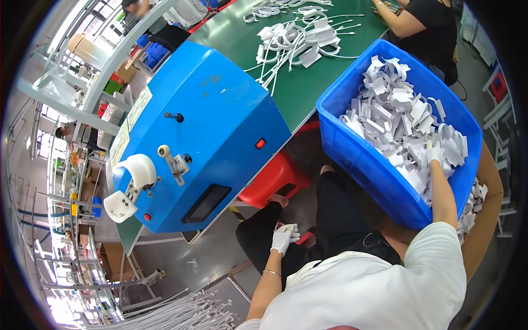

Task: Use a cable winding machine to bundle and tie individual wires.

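Note:
My right hand (pixel 435 153), in a white glove, reaches down into a large blue plastic bin (pixel 360 159). It touches a heap of small white bundles (pixel 404 118), which look like coiled cables with paper wraps. Its fingers blend into the white pieces, so their grip cannot be made out. Over my lap is my left hand (pixel 285 238), also in a white glove, with its fingers curled in. Whether anything small lies inside them is hidden.
A blue machine (pixel 203 132) with white curved holders (pixel 138 170) stands on the green table (pixel 297 96) at left. White cables (pixel 308 41) lie beyond it. A red stool (pixel 275 179), a cardboard box (pixel 489 214) and long white cables (pixel 176 313) are nearby. Another person (pixel 421 27) sits far right.

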{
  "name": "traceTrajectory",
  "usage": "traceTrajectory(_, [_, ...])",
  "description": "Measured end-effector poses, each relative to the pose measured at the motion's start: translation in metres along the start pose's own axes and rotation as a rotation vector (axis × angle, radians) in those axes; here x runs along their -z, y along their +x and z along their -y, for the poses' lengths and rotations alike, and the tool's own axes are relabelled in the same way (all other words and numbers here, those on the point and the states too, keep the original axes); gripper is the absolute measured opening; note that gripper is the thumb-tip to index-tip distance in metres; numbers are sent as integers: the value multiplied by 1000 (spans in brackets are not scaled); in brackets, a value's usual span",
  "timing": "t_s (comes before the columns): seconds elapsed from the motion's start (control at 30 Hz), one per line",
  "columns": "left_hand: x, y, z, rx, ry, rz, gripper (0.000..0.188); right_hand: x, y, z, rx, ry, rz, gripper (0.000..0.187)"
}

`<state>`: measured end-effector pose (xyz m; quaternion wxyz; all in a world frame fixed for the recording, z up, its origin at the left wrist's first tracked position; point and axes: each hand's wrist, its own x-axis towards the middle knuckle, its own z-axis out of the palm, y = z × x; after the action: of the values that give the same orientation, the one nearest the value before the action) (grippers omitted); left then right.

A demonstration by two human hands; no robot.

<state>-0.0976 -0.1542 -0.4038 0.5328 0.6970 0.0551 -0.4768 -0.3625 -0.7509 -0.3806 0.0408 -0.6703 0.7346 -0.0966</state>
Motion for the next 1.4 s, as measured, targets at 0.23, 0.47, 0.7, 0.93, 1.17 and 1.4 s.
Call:
traceTrajectory(0.23, [-14,-5,-2,7,192,-35,22,-60,-23,29,-25,724,784,50])
traceTrajectory(0.47, [-18,-10,-4,-11,231,-43,22,28,-88,171,398,706,966,53])
traceTrajectory(0.7, [-17,-11,-3,-19,219,-69,22,149,-97,199,708,836,906,61])
traceTrajectory(0.93, [-16,-10,-3,-16,136,-65,22,130,-13,45,515,152,-221,47])
traceTrajectory(1.17, [-16,-9,-3,-34,167,-47,22,45,4,-82,-180,4,416,52])
traceTrajectory(1.4, [-15,-9,-3,-22,191,-49,22,-16,-75,72,108,884,1318,42])
